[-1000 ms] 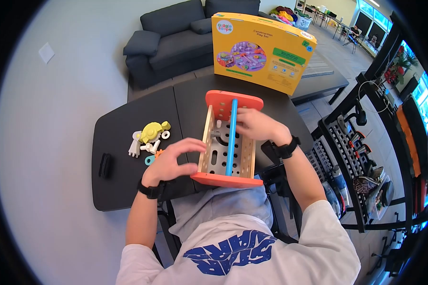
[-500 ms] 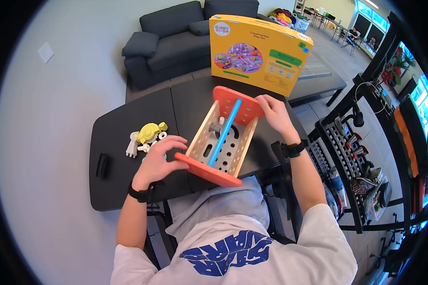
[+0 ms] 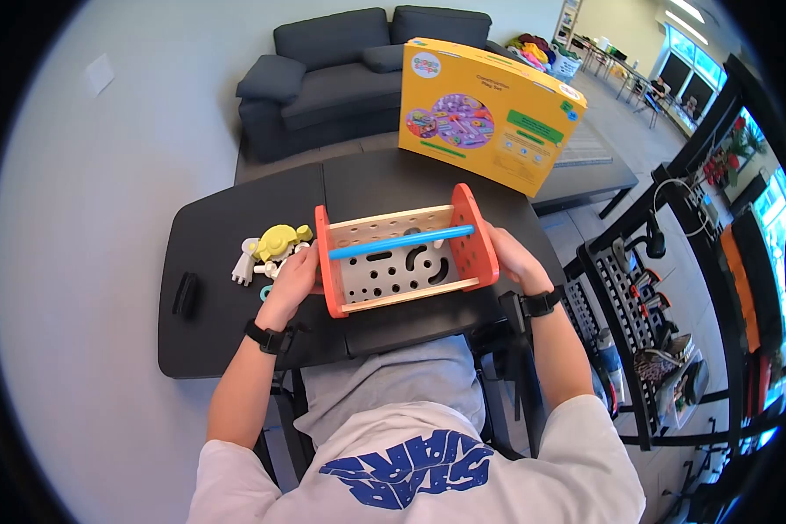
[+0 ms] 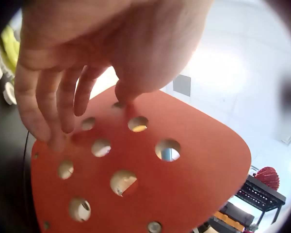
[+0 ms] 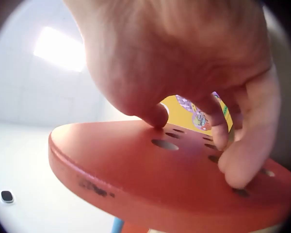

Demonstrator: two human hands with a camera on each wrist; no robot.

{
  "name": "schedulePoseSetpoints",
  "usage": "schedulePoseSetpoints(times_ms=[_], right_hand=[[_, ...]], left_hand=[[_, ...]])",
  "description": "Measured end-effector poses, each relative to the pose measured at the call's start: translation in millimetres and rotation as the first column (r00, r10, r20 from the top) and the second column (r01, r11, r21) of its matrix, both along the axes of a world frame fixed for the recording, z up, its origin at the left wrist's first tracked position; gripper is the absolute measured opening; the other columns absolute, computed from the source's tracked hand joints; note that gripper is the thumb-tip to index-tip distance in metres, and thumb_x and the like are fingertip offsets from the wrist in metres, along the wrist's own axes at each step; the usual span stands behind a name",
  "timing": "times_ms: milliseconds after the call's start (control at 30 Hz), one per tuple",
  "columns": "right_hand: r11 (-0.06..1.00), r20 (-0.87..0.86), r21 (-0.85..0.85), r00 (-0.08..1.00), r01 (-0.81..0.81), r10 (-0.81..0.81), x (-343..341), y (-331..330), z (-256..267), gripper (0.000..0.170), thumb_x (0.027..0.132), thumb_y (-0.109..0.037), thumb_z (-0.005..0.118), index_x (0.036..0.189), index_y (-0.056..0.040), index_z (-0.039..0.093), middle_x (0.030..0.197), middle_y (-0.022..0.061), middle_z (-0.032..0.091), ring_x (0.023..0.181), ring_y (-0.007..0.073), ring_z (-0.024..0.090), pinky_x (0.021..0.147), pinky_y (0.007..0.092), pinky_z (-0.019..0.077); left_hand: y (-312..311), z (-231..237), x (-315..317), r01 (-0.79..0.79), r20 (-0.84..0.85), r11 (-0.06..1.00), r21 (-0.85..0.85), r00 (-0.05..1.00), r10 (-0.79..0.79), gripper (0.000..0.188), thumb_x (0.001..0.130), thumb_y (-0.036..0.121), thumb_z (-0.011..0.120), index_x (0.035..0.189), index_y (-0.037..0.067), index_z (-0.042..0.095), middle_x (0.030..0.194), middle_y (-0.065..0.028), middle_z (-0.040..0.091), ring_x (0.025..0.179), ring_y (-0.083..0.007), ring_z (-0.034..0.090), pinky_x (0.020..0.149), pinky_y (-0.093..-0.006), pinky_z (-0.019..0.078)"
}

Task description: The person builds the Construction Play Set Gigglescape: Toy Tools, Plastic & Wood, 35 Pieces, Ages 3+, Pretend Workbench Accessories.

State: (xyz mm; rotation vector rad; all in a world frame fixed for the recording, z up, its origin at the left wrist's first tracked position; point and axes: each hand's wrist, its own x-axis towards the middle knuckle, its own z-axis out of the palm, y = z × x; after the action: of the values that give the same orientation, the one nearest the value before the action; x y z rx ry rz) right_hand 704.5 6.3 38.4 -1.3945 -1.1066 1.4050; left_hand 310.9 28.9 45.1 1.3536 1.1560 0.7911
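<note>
A toy toolbox [image 3: 393, 297] with wooden sides, a holed grey base, red end panels and a blue rod handle [image 3: 402, 243] lies crosswise before me. My left hand [image 3: 294, 278] is at its left end. In the left wrist view, the thumb and fingertips rest on the outer face of that red panel [image 4: 203, 160], which has several round holes. At the other end is my right hand [image 3: 517, 260], its thumb and fingertips pressing the outer face of the right red panel [image 5: 111, 155]. Inside the toolbox, a small white peg [image 3: 438, 244] shows behind the rod.
Left of the toolbox on the black table [image 3: 227, 336] lie a yellow toy piece [image 3: 279, 238], white pieces [image 3: 244, 269] and a teal piece [image 3: 265, 293]. A black object [image 3: 185, 295] is farther left. At the back stands a yellow box [image 3: 463, 162]; a rack [image 3: 624, 288] is at the right.
The toolbox has turned clockwise from pointing away from me to lying crosswise. My right hand left its inside and moved to one red end panel; my left hand moved to the other.
</note>
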Motion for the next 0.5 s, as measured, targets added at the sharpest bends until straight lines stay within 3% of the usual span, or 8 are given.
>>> schedulePoseSetpoints(times_ms=[67,133,167,233,267,333,433,500], right_hand=[[0.998,0.016,-0.021,0.998,-0.06,0.06,8,0,-3,0.063,0.105,-0.059,0.043,0.127,-0.0028,0.064,0.093,0.0026,0.069,0.067,0.0063,0.059,0.048,0.0199,0.0424],[0.996,0.06,-0.035,0.994,-0.085,0.087,8,0,0,0.062,0.107,-0.055,0.042,0.134,-0.0022,0.061,0.109,0.0067,0.07,0.087,0.0107,0.066,0.067,0.0238,0.0533],[0.995,0.065,-0.031,0.994,-0.091,0.093,4,-2,3,0.062,0.107,-0.055,0.042,0.134,-0.0022,0.061,0.109,0.0067,0.07,0.087,0.0107,0.066,0.067,0.0238,0.0533],[0.998,-0.037,0.053,0.999,-0.018,0.02,-6,-7,8,0.058,0.109,-0.047,0.041,0.143,-0.0027,0.056,0.127,0.0098,0.067,0.109,0.0144,0.064,0.091,0.0288,0.0524],[0.998,-0.035,0.058,0.999,-0.02,0.022,-6,-7,8,0.058,0.109,-0.047,0.041,0.143,-0.0027,0.056,0.127,0.0098,0.067,0.109,0.0144,0.064,0.091,0.0288,0.0524],[0.999,-0.067,0.039,0.997,-0.036,0.039,-5,-5,7,0.053,0.11,-0.039,0.042,0.147,-0.0035,0.053,0.137,0.0116,0.063,0.121,0.0163,0.06,0.104,0.0302,0.0454],[0.999,-0.059,0.04,0.998,0.007,-0.005,-8,-3,11,0.047,0.11,-0.035,0.044,0.142,-0.0021,0.054,0.132,0.0084,0.065,0.113,0.0132,0.063,0.096,0.0303,0.0526],[0.998,-0.062,0.066,0.998,0.015,-0.011,-8,-4,10,0.045,0.109,-0.033,0.045,0.14,-0.0021,0.057,0.129,0.0087,0.066,0.111,0.0139,0.063,0.096,0.0302,0.0514]], left_hand=[[-4,6,3,-0.02,0.015,0.999,-0.034,1.0,0.021,0.052,0.111,0.045,0.036,0.128,0.002,0.059,0.116,-0.0095,0.067,0.098,-0.0188,0.071,0.082,-0.0359,0.061],[-7,7,6,-0.031,0.03,0.998,-0.063,0.999,0.033,0.053,0.112,0.046,0.034,0.13,0.002,0.058,0.119,-0.0101,0.067,0.101,-0.0185,0.07,0.085,-0.0365,0.0601],[-8,5,8,-0.036,0.068,0.998,-0.057,0.997,0.04,0.053,0.112,0.046,0.034,0.13,0.002,0.058,0.122,-0.0103,0.066,0.104,-0.0184,0.069,0.088,-0.0374,0.0585],[-11,8,10,-0.04,0.107,0.995,-0.089,0.993,0.05,0.051,0.112,0.044,0.034,0.132,0.002,0.057,0.129,-0.0101,0.063,0.112,-0.0181,0.066,0.096,-0.0377,0.0534],[-11,6,10,-0.042,0.109,0.996,-0.084,0.993,0.051,0.051,0.112,0.044,0.034,0.132,0.002,0.057,0.129,-0.0101,0.063,0.112,-0.0181,0.066,0.096,-0.0377,0.0534],[-8,-2,12,-0.074,0.167,0.993,-0.088,0.982,0.088,0.05,0.112,0.042,0.034,0.132,0.003,0.057,0.128,-0.0099,0.063,0.113,-0.0174,0.064,0.095,-0.0354,0.0533],[-6,-1,13,-0.072,0.191,0.995,-0.062,0.978,0.083,0.049,0.113,0.039,0.034,0.137,0.003,0.055,0.129,-0.0096,0.063,0.115,-0.0164,0.062,0.094,-0.0344,0.0525],[-9,1,15,-0.104,0.197,0.994,-0.016,0.975,0.105,0.049,0.113,0.037,0.034,0.14,0.002,0.054,0.13,-0.0092,0.063,0.117,-0.0163,0.06,0.098,-0.0326,0.0491]])
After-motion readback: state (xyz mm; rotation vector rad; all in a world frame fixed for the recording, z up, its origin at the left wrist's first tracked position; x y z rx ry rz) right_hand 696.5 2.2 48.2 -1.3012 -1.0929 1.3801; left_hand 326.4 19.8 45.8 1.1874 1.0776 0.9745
